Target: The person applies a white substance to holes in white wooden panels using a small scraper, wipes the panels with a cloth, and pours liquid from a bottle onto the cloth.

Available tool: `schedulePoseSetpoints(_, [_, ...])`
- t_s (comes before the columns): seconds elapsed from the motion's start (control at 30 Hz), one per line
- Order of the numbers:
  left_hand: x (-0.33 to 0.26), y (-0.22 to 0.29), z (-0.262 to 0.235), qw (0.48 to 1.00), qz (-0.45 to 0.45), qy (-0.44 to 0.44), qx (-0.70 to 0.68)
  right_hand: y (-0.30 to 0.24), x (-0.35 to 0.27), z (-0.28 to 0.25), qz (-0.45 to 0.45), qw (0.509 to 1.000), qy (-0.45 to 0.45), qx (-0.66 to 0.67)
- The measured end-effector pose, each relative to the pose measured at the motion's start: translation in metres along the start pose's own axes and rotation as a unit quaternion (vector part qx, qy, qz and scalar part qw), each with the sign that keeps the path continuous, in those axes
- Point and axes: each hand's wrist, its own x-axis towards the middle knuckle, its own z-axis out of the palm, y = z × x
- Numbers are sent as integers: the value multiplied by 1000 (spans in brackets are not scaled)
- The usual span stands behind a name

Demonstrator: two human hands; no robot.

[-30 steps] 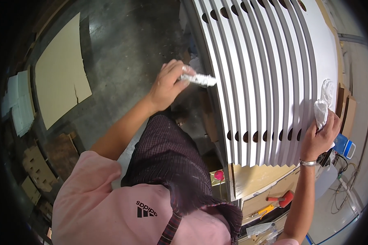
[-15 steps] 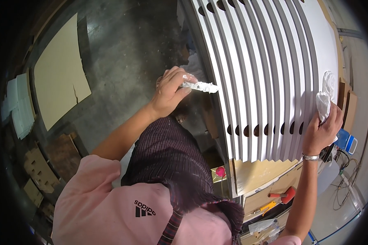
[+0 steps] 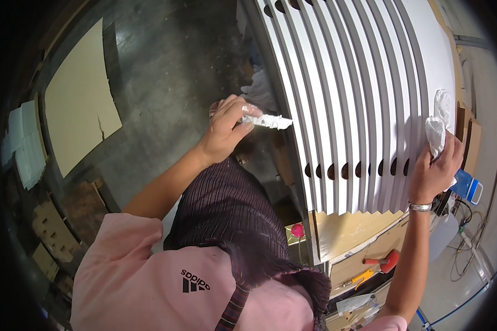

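If the white-caked strip [image 3: 276, 122] my left hand [image 3: 225, 130] pinches tips, bits may drop; my right hand [image 3: 435, 175] grips a white wad [image 3: 435, 135].

Bright white panels [image 3: 345, 99], dimmer floor [image 3: 165, 66], black fisheye corners.

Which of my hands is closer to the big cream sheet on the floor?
Left. Your left hand is to the right of the cream sheet; your right hand is much farther right, past most of the white strips.
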Motion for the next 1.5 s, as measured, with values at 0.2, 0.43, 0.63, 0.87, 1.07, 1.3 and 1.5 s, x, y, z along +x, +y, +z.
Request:
schedulePoseSetpoints(0.2, [3,-5,0,998,29,33,34,3,0,0,-2,1000,-1,0])
schedulePoseSetpoints(0.43, [8,3,1,994,30,64,82,0,1,-2,4,1000,-4,2])
schedulePoseSetpoints(0.63, [8,13,1,994,42,43,96,2,-1,-3,-2,1000,3,-1])
schedulePoseSetpoints(0.87, [8,16,7,996,15,86,34,0,0,-3,2,1000,-5,-1])
schedulePoseSetpoints(1.07, [-6,13,6,999,-18,24,-41,-1,0,-2,5,1000,-1,2])
schedulePoseSetpoints(1.3, [-20,15,12,996,10,-53,-66,-2,-1,-3,10,1000,-4,-5])
schedulePoseSetpoints(1.5, [-9,20,24,993,-29,24,-113,0,0,-1,3,1000,7,-5])
